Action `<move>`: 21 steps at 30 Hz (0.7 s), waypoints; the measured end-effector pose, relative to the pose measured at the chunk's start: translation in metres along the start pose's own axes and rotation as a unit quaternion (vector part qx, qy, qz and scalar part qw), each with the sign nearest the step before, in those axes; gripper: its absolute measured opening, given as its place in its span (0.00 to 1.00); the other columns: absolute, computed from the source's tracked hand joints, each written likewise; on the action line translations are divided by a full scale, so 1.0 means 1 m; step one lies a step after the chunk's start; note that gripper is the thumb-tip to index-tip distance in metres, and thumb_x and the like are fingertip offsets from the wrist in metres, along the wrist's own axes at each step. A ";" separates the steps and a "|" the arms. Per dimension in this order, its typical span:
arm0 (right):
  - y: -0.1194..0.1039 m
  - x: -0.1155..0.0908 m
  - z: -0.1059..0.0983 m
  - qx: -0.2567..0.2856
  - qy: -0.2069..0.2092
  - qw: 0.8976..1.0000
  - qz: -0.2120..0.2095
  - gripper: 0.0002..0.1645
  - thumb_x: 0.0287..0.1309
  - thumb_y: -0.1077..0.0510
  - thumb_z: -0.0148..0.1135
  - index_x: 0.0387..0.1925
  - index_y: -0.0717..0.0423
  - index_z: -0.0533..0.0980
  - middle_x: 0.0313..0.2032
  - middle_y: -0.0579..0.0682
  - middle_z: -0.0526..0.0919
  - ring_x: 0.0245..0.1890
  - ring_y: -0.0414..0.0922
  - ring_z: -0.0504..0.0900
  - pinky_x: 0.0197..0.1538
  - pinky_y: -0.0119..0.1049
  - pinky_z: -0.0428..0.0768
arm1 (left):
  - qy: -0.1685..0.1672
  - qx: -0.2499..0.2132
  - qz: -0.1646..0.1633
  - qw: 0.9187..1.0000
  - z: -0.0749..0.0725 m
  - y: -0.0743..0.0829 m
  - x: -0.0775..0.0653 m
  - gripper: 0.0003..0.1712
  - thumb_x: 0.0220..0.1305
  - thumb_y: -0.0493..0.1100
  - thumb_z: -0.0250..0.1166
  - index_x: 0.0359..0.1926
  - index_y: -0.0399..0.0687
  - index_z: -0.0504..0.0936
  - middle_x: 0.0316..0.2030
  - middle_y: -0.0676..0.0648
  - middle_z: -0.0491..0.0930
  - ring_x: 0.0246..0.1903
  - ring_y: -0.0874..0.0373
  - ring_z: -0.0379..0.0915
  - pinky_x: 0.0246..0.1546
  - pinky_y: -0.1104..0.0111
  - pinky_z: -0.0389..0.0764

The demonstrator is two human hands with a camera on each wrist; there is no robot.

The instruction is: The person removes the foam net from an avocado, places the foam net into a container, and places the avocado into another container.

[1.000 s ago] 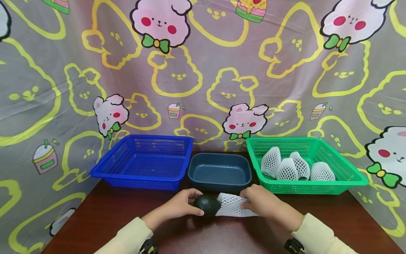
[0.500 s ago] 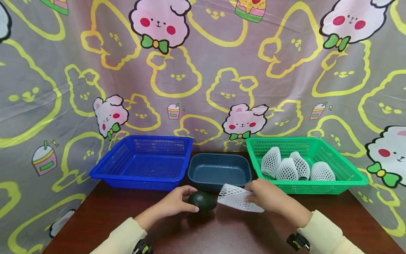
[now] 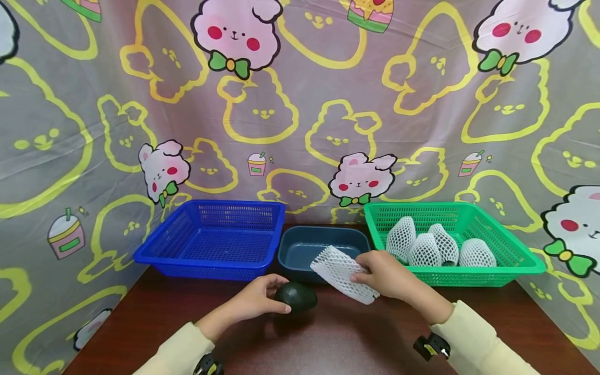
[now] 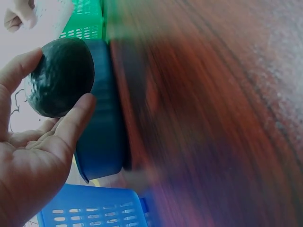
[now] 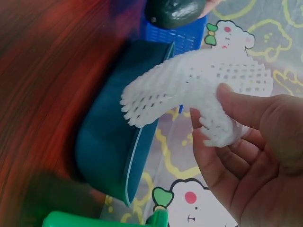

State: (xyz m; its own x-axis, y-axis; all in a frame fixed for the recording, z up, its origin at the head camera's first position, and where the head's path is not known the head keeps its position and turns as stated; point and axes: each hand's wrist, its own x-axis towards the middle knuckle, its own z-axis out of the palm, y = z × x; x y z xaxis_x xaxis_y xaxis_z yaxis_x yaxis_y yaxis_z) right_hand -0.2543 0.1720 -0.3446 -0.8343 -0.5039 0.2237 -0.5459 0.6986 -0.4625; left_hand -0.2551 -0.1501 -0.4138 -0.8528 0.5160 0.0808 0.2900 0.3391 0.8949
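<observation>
Your left hand (image 3: 260, 301) grips the bare avocado (image 3: 298, 297) over the table (image 3: 319, 346); your right hand (image 3: 386, 274) pinches the foam net (image 3: 338, 271) near the tray (image 3: 300, 254). Unwrapping seems done; next likely calls for releasing the net.

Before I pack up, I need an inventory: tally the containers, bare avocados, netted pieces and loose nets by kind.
Blue basket and green basket: 2
Dark blue tray: 1
Bare avocado: 1
Loose foam net: 1
Visible net-wrapped pieces: 4
Total: 9
</observation>
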 end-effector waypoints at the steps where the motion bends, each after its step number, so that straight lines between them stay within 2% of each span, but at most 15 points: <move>1: -0.001 0.002 0.001 0.009 0.005 1.000 0.005 0.21 0.55 0.55 0.71 0.15 0.49 0.68 0.13 0.40 0.59 0.16 0.36 0.59 0.20 0.30 0.59 | 0.000 -0.001 0.000 1.000 0.000 0.000 0.000 0.31 0.50 0.37 0.75 0.53 0.29 0.74 0.45 0.42 0.79 0.46 0.50 0.78 0.47 0.62 0.79; 6: -0.005 0.016 0.004 0.069 0.021 0.996 0.054 0.13 0.57 0.55 0.69 0.21 0.52 0.76 0.13 0.43 0.68 0.16 0.39 0.66 0.20 0.31 0.62 | 0.001 -0.005 -0.002 1.000 -0.002 -0.002 -0.002 0.32 0.49 0.37 0.75 0.54 0.29 0.74 0.45 0.42 0.79 0.47 0.50 0.78 0.47 0.62 0.79; 11: -0.009 0.035 0.009 0.126 0.059 0.983 0.122 0.11 0.58 0.55 0.68 0.25 0.56 0.79 0.14 0.46 0.71 0.15 0.41 0.66 0.19 0.33 0.61 | 0.000 -0.012 -0.003 1.000 -0.003 -0.002 -0.003 0.32 0.49 0.37 0.75 0.54 0.29 0.74 0.45 0.42 0.79 0.46 0.50 0.78 0.45 0.64 0.79; 14: -0.012 0.047 0.013 0.168 0.079 0.970 0.159 0.11 0.58 0.55 0.68 0.29 0.60 0.81 0.18 0.47 0.78 0.16 0.42 0.71 0.20 0.33 0.65 | -0.002 -0.016 -0.003 1.000 -0.003 -0.002 -0.004 0.32 0.50 0.37 0.75 0.54 0.29 0.73 0.45 0.42 0.79 0.46 0.51 0.78 0.45 0.65 0.79; 16: -0.012 0.054 0.017 0.202 0.085 0.959 0.181 0.11 0.59 0.55 0.68 0.34 0.62 0.82 0.23 0.49 0.83 0.19 0.43 0.76 0.22 0.34 0.72 | -0.002 -0.015 -0.003 1.000 -0.004 -0.001 -0.004 0.32 0.50 0.37 0.75 0.54 0.29 0.73 0.45 0.42 0.79 0.47 0.50 0.78 0.45 0.65 0.80; 21: -0.011 0.070 0.029 0.255 0.098 0.935 0.228 0.13 0.60 0.55 0.67 0.37 0.64 0.82 0.28 0.52 0.85 0.23 0.45 0.79 0.31 0.43 0.81 | -0.002 -0.016 -0.005 1.000 -0.004 0.001 -0.005 0.32 0.50 0.36 0.75 0.54 0.28 0.73 0.46 0.42 0.79 0.48 0.49 0.78 0.45 0.65 0.80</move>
State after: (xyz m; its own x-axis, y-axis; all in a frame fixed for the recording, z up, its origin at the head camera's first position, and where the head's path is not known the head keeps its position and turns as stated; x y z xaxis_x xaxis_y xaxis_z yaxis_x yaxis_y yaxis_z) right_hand -0.3050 0.1146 -0.3484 -0.9966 -0.0759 0.0334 -0.0648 0.4601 -0.8855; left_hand -0.2523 -0.1558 -0.4115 -0.8537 0.5159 0.0707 0.2679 0.3188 0.9092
